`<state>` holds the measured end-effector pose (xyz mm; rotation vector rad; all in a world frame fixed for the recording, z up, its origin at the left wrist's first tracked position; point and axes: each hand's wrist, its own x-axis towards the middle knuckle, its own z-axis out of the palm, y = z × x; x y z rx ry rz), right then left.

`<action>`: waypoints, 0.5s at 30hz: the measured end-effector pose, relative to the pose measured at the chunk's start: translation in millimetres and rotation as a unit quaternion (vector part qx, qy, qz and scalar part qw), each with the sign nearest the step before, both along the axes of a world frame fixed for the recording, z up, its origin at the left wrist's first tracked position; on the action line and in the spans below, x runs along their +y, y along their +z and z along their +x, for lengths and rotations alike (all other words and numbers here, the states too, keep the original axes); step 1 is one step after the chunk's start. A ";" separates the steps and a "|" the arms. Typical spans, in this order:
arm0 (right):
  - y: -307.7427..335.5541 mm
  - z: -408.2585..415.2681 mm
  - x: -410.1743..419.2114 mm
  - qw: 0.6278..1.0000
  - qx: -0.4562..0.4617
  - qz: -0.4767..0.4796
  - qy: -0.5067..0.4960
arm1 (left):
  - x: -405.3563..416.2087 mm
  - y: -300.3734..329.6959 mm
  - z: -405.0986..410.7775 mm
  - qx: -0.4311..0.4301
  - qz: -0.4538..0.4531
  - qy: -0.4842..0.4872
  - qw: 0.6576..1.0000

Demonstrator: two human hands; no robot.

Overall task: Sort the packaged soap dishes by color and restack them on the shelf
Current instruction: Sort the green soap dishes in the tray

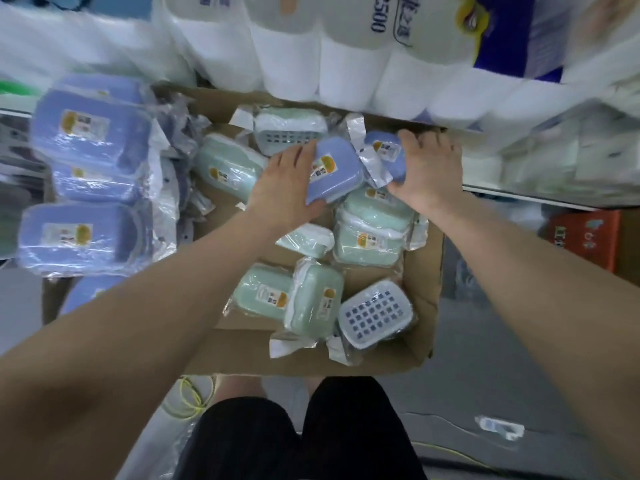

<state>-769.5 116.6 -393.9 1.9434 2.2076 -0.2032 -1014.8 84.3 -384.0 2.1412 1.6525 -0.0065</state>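
Cardboard box holds the loose soap dishes. Nearest: one blue dish with its grid side up, two green dishes beside it, more green ones behind, about six in all. Left hand grips a blue dish over mid-box, fingers curled on its edge. Right hand grips a second blue dish. Blue stack at left, at least four. Toilet paper packs farthest.

Your count, centre box: seven green soap dishes, three blue soap dishes, one of them grid side up at lower right. Left of frame: at least four stacked blue dishes; blur hides any more. Two hands: your left hand, your right hand.
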 end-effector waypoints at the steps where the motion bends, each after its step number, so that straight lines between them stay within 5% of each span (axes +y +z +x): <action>1: 4.2 -0.4 -2.1 1.000 0.002 0.006 -0.002 | -4.3 5.2 -3.7 -0.017 0.014 -0.001 1.000; 7: 39.4 -6.4 -35.1 0.995 0.025 0.074 -0.057 | -28.4 48.6 -21.7 -0.072 0.091 -0.007 0.993; 15: 70.7 -44.4 -114.0 0.960 0.209 0.084 -0.169 | -111.3 85.0 -88.2 -0.094 0.100 -0.055 0.989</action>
